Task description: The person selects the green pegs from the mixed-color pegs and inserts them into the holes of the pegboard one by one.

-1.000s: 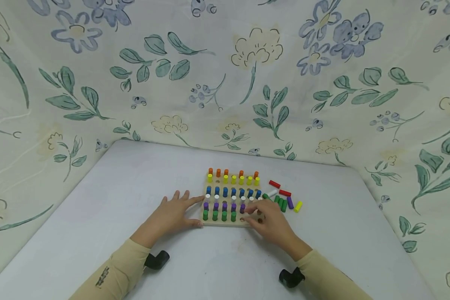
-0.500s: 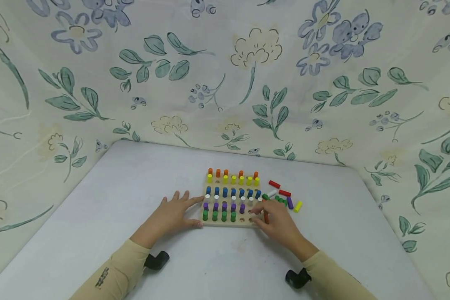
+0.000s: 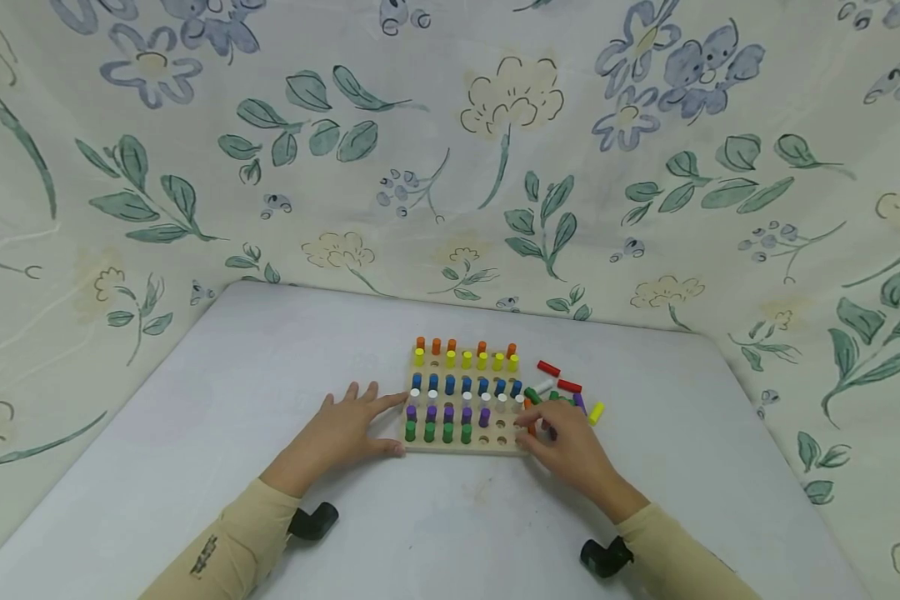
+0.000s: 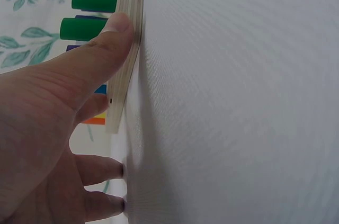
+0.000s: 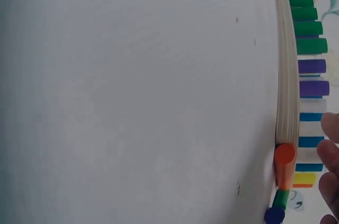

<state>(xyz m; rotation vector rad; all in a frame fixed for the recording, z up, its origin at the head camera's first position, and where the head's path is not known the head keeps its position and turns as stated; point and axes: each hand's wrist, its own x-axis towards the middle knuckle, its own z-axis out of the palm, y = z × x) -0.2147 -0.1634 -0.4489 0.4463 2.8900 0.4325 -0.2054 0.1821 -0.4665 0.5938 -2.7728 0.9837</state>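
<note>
Fingers splayed, the left hand (image 3: 348, 429) touches the left edge of the pegboard (image 3: 492, 431), while the right hand (image 3: 566, 437) hovers by an orange peg (image 5: 284, 167), any grip impossible to tell.

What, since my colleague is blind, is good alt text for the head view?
The left hand touches a wooden board with rows of colored pegs and empty holes; the right hand is at its opposite edge, near loose pegs.

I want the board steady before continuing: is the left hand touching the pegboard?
Touching. The left wrist view shows it: the left hand has its thumb laid against the edge of the pegboard.
</note>
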